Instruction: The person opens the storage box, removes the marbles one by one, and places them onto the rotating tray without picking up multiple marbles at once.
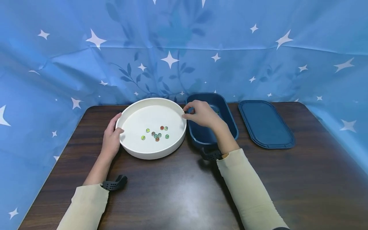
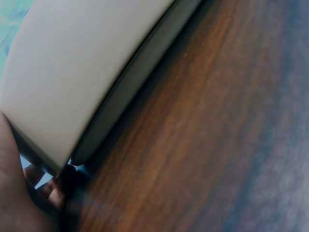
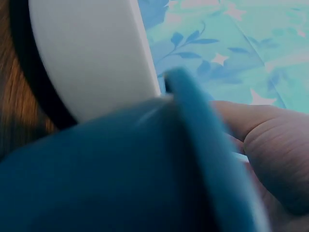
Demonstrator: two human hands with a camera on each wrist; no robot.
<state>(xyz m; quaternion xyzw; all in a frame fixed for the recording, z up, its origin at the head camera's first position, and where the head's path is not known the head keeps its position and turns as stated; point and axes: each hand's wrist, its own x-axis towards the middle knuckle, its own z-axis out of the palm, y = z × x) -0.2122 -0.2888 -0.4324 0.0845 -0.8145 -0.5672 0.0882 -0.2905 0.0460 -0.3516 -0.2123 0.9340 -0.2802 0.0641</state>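
A round white tray [image 1: 151, 111] with a raised rim sits on the left, glass marbles [image 1: 157, 135] in green and orange-red lying toward its near side. My left hand [image 1: 111, 137] grips the tray's left edge, thumb over the rim and fingers outside. In the left wrist view that hand [image 2: 19, 188] lies against the tray wall [image 2: 77, 72]. My right hand [image 1: 201, 113] reaches across a blue box [image 1: 227, 108], bent fingertips at the tray's right rim. Box wall [image 3: 111, 169] partly covers its fingers [image 3: 241, 116] in the right wrist view; whether they hold anything is hidden.
A blue lid [image 1: 267, 124] lies on the dark wooden table [image 1: 172, 191], right of the box. Something small and greenish [image 1: 217, 112] shows inside the box. Behind the table hangs a blue cloth [image 1: 184, 73] with white stars.
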